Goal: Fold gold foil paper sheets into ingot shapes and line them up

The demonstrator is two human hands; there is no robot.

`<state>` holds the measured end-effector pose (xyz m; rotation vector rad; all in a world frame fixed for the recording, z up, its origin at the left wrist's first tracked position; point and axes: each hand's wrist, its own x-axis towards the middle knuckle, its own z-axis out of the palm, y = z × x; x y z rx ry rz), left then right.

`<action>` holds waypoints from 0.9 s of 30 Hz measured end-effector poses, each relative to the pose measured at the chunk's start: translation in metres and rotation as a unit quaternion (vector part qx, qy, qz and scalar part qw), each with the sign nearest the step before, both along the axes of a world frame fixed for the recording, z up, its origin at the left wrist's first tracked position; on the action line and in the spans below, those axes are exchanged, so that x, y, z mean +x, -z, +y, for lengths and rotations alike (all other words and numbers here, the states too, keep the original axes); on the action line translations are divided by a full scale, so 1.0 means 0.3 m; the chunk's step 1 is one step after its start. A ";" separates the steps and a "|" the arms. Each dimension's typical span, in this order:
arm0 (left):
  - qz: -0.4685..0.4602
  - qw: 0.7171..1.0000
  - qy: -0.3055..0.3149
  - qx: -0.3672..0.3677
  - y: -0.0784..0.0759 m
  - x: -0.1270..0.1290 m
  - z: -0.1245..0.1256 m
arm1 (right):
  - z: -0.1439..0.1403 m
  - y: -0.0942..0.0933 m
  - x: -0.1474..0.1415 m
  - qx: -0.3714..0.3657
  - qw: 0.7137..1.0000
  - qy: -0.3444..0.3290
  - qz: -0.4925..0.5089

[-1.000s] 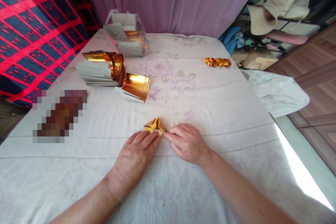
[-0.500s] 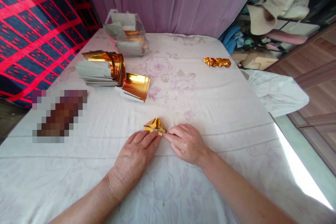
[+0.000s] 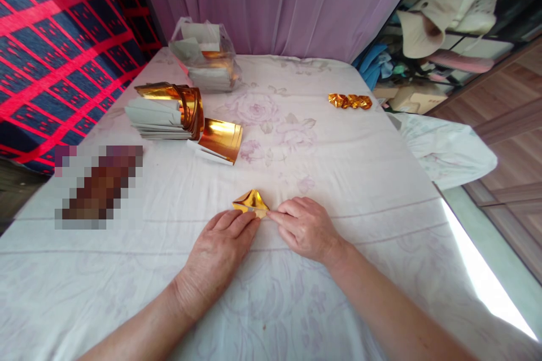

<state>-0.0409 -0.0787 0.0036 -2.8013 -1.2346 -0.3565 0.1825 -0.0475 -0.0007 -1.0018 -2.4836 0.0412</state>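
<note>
A small piece of folded gold foil paper (image 3: 254, 199) lies on the table near its front middle, with a raised peak and a pale strip along its near edge. My left hand (image 3: 224, 237) is closed over the paper's near left edge, its fingers together and pressing down; the thumb is hidden. At the paper's right corner, my right hand (image 3: 305, 228) touches the near edge with its index finger, the other fingers curled. Whether the right thumb grips from below does not show.
Gold paper sheets with pale backs form a stack (image 3: 163, 115), and a few loose gold sheets (image 3: 222, 138) lie beside it. Behind stands a clear bag (image 3: 205, 59) of more sheets. Several folded gold pieces (image 3: 349, 101) sit in a row at back right. A blurred patch (image 3: 101, 186) covers something left.
My right hand has shifted slightly right along the paper's near edge, to its corner. My left hand stays in place on the paper.
</note>
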 end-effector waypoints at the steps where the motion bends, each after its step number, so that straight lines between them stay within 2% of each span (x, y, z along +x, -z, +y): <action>1: -0.001 1.000 0.000 0.001 0.002 0.000 0.000 | -0.001 -0.001 0.000 0.002 1.000 0.000 0.003; 8: 0.001 1.000 -0.007 0.006 0.004 0.000 -0.001 | -0.014 0.000 -0.030 0.000 1.000 -0.023 -0.001; 19: 0.007 1.000 -0.003 -0.002 -0.016 0.005 0.000 | -0.012 0.002 -0.021 -0.007 1.000 0.008 0.001; 27: 0.011 1.000 -0.008 0.004 -0.011 0.010 -0.003 | -0.013 0.006 -0.022 0.000 0.999 0.031 0.022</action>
